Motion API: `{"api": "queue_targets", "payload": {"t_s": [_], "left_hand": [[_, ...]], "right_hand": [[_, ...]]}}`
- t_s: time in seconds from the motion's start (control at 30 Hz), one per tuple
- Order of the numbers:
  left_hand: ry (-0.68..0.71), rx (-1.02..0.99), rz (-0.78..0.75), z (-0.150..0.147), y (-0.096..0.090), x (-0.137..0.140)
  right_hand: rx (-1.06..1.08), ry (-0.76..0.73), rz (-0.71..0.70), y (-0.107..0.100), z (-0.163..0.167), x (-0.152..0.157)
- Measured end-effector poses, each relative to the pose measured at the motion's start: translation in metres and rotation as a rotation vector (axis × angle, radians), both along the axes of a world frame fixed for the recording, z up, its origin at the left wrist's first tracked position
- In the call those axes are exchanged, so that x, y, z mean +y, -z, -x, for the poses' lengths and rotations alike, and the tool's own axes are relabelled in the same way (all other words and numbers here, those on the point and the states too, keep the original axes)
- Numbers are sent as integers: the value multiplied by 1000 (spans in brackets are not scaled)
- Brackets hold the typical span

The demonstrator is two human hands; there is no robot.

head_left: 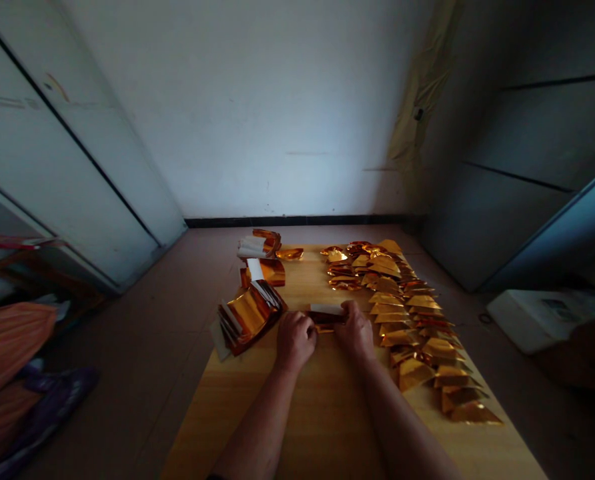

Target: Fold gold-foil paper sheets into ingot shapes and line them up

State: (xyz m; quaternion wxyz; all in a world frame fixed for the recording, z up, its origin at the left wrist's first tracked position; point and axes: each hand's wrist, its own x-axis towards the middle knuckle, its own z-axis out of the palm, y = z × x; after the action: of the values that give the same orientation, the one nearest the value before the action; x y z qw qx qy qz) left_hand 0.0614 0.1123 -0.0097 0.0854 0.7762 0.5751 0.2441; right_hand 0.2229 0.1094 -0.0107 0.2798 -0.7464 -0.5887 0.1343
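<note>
Between my two hands lies a sheet of gold foil paper [327,319] with a pale strip along its far side, low over the wooden table. My left hand [296,339] is curled with its fingers closed at the sheet's left end. At the right end, my right hand [355,331] has its fingers bent and closed on the paper. Just left of my hands is a thick stack of gold foil sheets [252,313], partly curled. To the right, folded gold foil pieces [390,303] lie in overlapping rows. My fingertips are partly hidden.
The wooden table [327,420] carries more foil sheets [267,272] and a curled bundle [258,245] at its far left. A white box [522,320] stands on the floor at right. Orange cloth [12,353] hangs at left. Cabinets flank both sides, with a wall [277,120] ahead.
</note>
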Motion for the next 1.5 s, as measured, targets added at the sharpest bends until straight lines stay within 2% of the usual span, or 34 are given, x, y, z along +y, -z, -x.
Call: {"api": "queue_targets", "payload": {"t_s": [0.2,0.4,0.93,1.27,1.5], "left_hand": [[-52,-99,-35,-1,5,2],[-72,-187,-64,-1,10,2],[6,-118,-21,4,7,4],[46,-24,-63,4,7,0],[77,75,-39,10,2,-11]], "right_hand": [[-89,-83,-39,-3,-2,-2],[-152,-118,27,-8,-1,-3],[-131,-206,66,-13,-7,-5],[-363,-354,85,-23,-7,-28],[-402,-345,105,-25,-1,-35]]}}
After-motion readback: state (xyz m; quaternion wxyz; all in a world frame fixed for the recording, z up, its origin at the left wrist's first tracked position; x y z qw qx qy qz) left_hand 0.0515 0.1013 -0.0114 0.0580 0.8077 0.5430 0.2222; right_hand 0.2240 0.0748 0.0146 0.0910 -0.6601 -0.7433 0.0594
